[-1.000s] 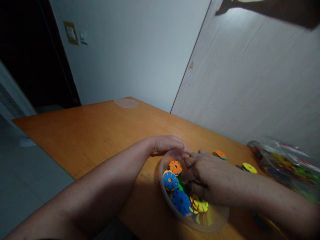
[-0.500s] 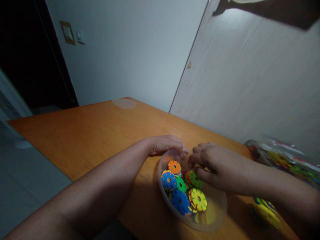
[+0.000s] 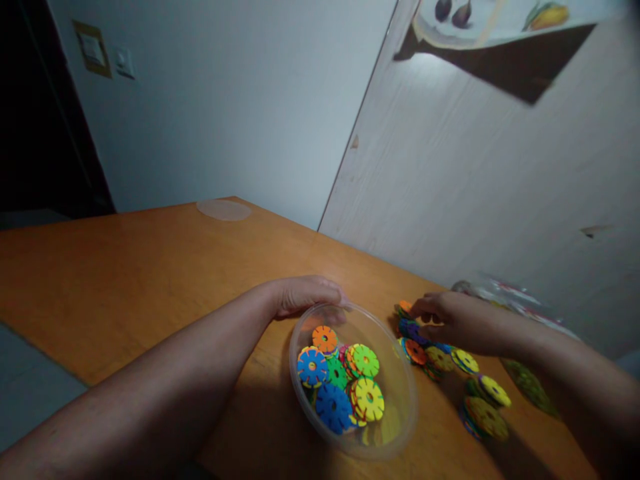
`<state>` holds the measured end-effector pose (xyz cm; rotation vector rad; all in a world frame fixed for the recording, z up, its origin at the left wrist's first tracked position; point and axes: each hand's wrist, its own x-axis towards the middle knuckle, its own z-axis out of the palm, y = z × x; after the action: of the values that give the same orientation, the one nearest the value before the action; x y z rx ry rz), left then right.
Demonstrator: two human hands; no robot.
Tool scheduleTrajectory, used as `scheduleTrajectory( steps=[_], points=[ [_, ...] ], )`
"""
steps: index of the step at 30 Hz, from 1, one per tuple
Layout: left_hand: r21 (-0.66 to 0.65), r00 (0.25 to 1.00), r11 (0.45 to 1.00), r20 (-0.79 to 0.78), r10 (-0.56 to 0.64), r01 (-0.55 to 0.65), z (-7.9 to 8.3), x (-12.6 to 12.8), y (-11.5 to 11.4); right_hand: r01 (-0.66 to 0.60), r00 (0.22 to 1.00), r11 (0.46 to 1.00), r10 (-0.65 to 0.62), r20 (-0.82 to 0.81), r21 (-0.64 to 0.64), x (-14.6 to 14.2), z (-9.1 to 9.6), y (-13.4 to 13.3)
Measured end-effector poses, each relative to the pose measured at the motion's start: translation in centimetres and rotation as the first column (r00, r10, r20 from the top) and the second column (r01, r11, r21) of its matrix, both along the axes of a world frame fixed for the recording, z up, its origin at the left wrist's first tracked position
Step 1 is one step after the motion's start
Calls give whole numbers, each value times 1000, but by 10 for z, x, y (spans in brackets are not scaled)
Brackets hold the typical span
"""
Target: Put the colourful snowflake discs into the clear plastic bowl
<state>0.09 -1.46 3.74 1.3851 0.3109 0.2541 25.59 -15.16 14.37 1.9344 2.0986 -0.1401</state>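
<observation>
My left hand (image 3: 310, 297) is closed on the far rim of a clear round plastic bowl (image 3: 411, 407), some fingers showing through its wall. Inside the bowl lie stacks of notched plastic discs, among them an orange disc (image 3: 325, 339), a blue disc (image 3: 333, 407) and a yellow disc (image 3: 369, 399). To the bowl's right, my right hand (image 3: 440, 317) hovers low at a stack of purple discs (image 3: 411, 330), thumb and fingers apart. Nothing can be seen gripped in it. An orange-topped stack (image 3: 415, 351) stands just in front of that hand.
More disc stacks (image 3: 485, 417) stand on the wooden table (image 3: 150, 260) at the right, partly under my right forearm. A clear plastic bag (image 3: 515, 293) lies behind that arm by the wall. A flat translucent lid (image 3: 223, 210) rests at the table's far corner.
My right hand has moved from over the bowl to the disc stacks on its right. The camera view has turned right. My left hand stays on the bowl rim.
</observation>
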Motion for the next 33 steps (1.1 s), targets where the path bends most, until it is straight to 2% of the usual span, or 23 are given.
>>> scheduleTrajectory(
  steps=[2,7,12,27,33],
  points=[
    [0,1000,1000,-1,-1,1,0,0,0,26,999,1000,-26,45,10,1,-6,1],
    [4,1000,1000,14,-1,1,-2,0,2,190,965,982,-186,184,-5,12,-30,10],
    [16,1000,1000,7,-11,11,-2,0,2,216,960,976,-210,184,-13,20,-45,15],
    [10,1000,1000,4,-10,10,-3,0,3,240,963,971,-238,125,3,24,-32,10],
    [-2,1000,1000,-7,-9,9,-1,1,2,215,974,976,-212,81,-42,30,-25,1]
  ],
)
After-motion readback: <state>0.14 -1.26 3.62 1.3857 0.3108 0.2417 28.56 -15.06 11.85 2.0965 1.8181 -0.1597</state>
